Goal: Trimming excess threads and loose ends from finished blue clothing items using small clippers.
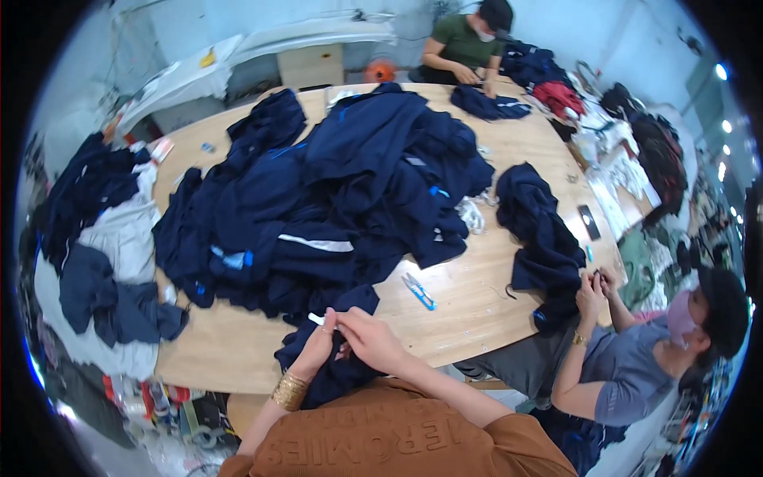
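At the table's near edge, both of my hands meet over a navy garment (350,380) that hangs toward my lap. My left hand (316,348) is closed, thumb up, with a short white strip (316,319) sticking out beside its thumb tip. My right hand (372,342) presses its closed fingers against the left thumb; what sits between its fingertips is hidden. Blue-handled thread snips (419,292) lie on the wooden table (453,318) to the right of my hands, touched by neither.
A large heap of navy garments (318,191) covers the table's middle. One co-worker (636,350) sits at the right near another navy garment (540,230); a second (469,48) works at the far side. White and dark clothes (119,230) lie at the left edge. A black phone (589,222) rests at the right.
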`<control>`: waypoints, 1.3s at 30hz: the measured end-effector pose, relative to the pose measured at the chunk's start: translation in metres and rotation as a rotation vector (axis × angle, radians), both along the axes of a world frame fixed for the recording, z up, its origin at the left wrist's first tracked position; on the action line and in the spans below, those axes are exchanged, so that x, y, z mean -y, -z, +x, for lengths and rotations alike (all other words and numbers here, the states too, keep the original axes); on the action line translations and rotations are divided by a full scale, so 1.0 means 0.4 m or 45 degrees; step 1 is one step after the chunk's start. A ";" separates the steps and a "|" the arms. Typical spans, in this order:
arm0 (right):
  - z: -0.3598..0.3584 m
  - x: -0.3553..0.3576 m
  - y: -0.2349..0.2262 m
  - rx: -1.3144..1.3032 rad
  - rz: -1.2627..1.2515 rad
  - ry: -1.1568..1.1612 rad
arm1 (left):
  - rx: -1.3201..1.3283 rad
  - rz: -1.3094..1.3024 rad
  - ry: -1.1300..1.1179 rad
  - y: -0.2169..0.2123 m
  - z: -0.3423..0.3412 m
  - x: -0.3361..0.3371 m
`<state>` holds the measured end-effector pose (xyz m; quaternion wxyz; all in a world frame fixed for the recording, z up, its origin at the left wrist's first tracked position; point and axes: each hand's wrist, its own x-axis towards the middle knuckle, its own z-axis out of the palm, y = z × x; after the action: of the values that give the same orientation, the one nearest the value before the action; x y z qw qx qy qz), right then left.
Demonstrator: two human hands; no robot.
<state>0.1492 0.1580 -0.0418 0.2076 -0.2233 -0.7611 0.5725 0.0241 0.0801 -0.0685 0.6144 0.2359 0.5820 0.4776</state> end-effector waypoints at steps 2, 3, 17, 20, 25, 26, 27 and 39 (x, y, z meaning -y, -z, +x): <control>-0.001 0.006 -0.011 -0.098 -0.111 0.084 | -0.010 0.007 -0.199 -0.006 0.006 -0.023; 0.004 0.006 -0.014 -0.198 -0.231 0.123 | -0.051 0.026 -0.261 -0.009 0.006 -0.032; 0.103 -0.142 0.157 0.180 -1.085 -0.450 | -0.297 0.462 0.908 -0.017 -0.023 -0.045; 0.069 -0.139 0.067 0.504 -0.199 -0.285 | -1.226 0.429 1.040 -0.019 -0.001 -0.058; 0.048 -0.046 0.060 0.364 0.193 0.224 | -1.155 0.482 0.300 0.044 0.032 -0.012; 0.052 -0.034 0.063 0.344 0.288 0.294 | -1.097 0.443 0.240 0.054 0.029 -0.005; 0.054 -0.023 0.071 0.345 0.293 0.295 | -1.038 0.403 0.180 0.059 0.025 -0.001; 0.083 0.006 0.107 0.274 0.334 0.205 | -0.451 0.318 -0.034 0.082 0.044 0.008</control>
<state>0.1825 0.1558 -0.0846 0.1974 -0.3144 -0.8267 0.4228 0.0417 0.0768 -0.1015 0.4623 0.3827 0.6201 0.5053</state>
